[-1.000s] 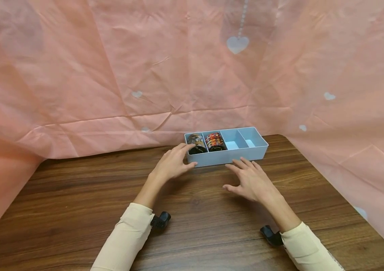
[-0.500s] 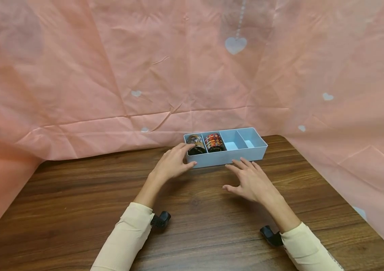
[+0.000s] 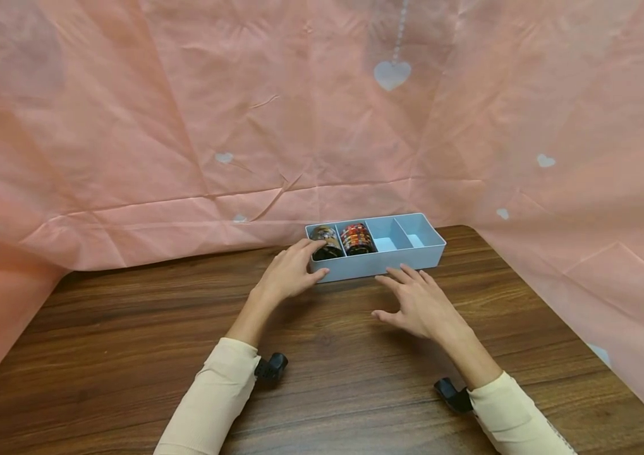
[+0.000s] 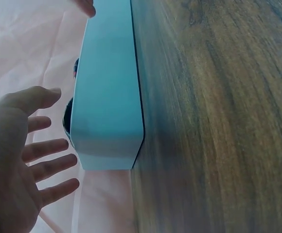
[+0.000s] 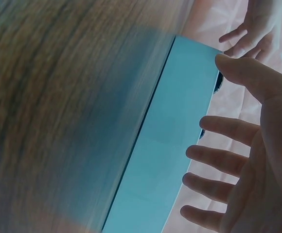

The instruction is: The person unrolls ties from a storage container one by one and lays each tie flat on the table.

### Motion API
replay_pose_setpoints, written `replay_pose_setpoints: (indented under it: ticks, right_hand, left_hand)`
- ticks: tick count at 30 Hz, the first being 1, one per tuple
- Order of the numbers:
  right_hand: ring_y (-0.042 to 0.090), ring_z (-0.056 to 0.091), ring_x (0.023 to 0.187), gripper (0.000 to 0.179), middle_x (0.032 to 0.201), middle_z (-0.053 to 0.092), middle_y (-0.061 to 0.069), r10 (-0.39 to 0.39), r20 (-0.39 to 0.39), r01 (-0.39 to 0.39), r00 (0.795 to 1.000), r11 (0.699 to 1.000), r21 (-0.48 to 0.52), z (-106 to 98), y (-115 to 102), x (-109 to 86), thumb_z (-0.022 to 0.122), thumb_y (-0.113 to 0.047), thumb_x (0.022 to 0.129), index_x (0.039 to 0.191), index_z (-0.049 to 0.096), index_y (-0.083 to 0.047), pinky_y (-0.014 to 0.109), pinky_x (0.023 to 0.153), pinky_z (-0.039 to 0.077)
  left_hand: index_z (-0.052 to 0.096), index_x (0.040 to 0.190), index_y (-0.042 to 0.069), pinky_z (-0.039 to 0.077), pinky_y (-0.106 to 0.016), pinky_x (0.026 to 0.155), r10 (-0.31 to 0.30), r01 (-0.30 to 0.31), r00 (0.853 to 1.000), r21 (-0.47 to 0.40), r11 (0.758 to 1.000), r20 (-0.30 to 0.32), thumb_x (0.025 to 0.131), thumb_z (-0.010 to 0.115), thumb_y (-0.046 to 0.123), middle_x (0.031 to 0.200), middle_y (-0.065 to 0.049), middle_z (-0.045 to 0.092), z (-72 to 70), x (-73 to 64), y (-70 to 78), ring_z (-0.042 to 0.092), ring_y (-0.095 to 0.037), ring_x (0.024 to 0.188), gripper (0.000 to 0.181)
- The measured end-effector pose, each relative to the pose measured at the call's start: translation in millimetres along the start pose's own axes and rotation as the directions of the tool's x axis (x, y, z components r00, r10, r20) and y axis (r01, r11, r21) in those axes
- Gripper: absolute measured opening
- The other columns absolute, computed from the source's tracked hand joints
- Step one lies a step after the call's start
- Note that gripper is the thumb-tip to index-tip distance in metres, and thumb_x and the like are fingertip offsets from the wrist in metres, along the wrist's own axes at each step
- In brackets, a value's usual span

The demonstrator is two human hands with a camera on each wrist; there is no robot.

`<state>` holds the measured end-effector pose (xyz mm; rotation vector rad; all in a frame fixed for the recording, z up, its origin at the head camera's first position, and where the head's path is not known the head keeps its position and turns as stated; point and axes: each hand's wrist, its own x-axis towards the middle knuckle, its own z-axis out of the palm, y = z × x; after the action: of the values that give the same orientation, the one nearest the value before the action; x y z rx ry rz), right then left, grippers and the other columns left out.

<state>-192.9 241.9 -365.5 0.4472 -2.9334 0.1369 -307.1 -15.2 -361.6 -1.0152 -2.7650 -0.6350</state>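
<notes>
A light blue box (image 3: 381,262) with several compartments stands at the back of the table. Its leftmost compartment holds a stack of dark round pieces (image 3: 326,242) with grey and tan patterned edges. Beside it sits another stack of round pieces (image 3: 357,238), edged in red, orange and white; their kind cannot be told. My left hand (image 3: 287,272) hovers by the box's left front corner, fingers spread and relaxed. In the left wrist view its fingers (image 4: 51,167) hold nothing. Just before the front wall is my right hand (image 3: 423,306), its fingers (image 5: 219,160) loosely extended and holding nothing.
The wooden table (image 3: 322,379) has a right edge slanting away toward the back. Pink cloth (image 3: 265,126) with white hearts hangs close behind the box and along both sides. Black wrist mounts (image 3: 272,368) sit below the sleeves.
Both hands and the box keep their places relative to each other. Only the head view has shifted very slightly.
</notes>
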Motion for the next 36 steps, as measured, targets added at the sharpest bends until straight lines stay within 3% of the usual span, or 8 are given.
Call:
replay_pose_setpoints:
  ticks: [7,36]
  right_hand:
    - [0.05,0.045,0.14,0.067,0.147,0.055,0.023,0.0,-0.006,0.0,1.0,1.0,-0.004,0,-1,-0.3,0.075,-0.049,0.09,0.141,0.062,-0.009,0.068,0.109,0.037]
    - [0.049,0.044,0.141,0.068,0.148,0.055,0.022,0.008,0.01,-0.008,1.0,1.0,-0.001,0,-3,-0.3,0.075,-0.049,0.089,0.142,0.062,-0.009,0.066,0.112,0.036]
  left_hand:
    - [0.055,0.148,0.012,0.051,-0.051,0.099,0.019,-0.018,0.999,0.016,1.0,-0.044,0.095,0.076,0.031,0.138,-0.013,0.06,-1.9,2.9,-0.6,0.062,-0.029,0.117,0.06]
    - [0.052,0.151,0.011,0.049,-0.054,0.103,-0.037,0.037,0.999,0.023,0.999,-0.005,0.098,0.071,0.035,0.145,-0.013,0.056,-1.2,10.9,-10.6,0.058,-0.029,0.127,0.061]
